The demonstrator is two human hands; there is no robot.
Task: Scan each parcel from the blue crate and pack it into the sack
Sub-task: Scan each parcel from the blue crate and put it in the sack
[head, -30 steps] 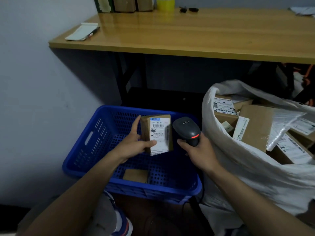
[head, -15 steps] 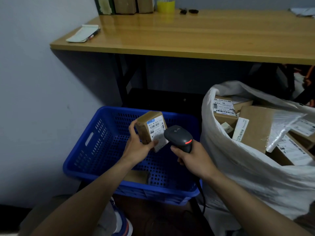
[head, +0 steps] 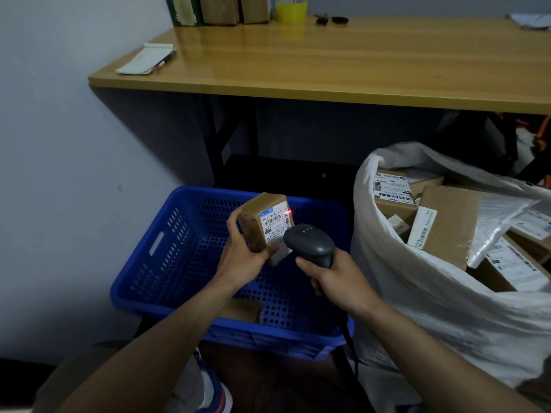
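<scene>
My left hand [head: 241, 257] grips a small brown parcel [head: 262, 222] above the blue crate [head: 167, 251], its white barcode label tilted up towards me. My right hand [head: 337, 281] holds a black barcode scanner [head: 310, 242] just below and right of the label. A red scan light shows at the label's upper right corner. One more brown parcel [head: 241, 310] lies on the crate floor, partly behind my left forearm. The white sack [head: 417, 293] stands to the right of the crate, open and holding several labelled cardboard parcels [head: 447, 222].
A wooden table [head: 328, 64] stands behind the crate and sack, with a notepad and pen [head: 146, 59], books, and a yellow cup [head: 290, 10] on it. A pale wall is at the left. My shoe [head: 214, 391] is below the crate.
The parcel has tipped so its label faces up. The scanner has swung left, closer to the label, and a red scan light now falls on the label's corner.
</scene>
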